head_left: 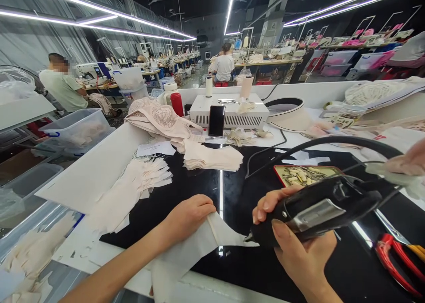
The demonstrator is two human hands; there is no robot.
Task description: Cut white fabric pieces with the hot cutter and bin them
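My left hand (191, 216) is closed on a pale cream fabric piece (195, 250), which hangs over the table's front edge. The fabric's narrow right end lies flat on the black tabletop (232, 267). My right hand (299, 245) wraps around a black corded handheld power tool (318, 205), held tilted. Its small pointed metal tip meets or hovers just over the fabric's narrow end; contact cannot be made out. Cream fabric pieces lie in a fanned stack (133, 188) left of my left hand, and another neat stack (212, 157) sits beyond it.
Another person's hand (407, 163) reaches in at the right edge, near the tool's cable. Red-handled scissors (398, 263) and a tray (308, 174) of small parts lie right. Behind stand a phone (216, 120) and a white vented box (229, 110). Plastic bins (76, 130) stand left.
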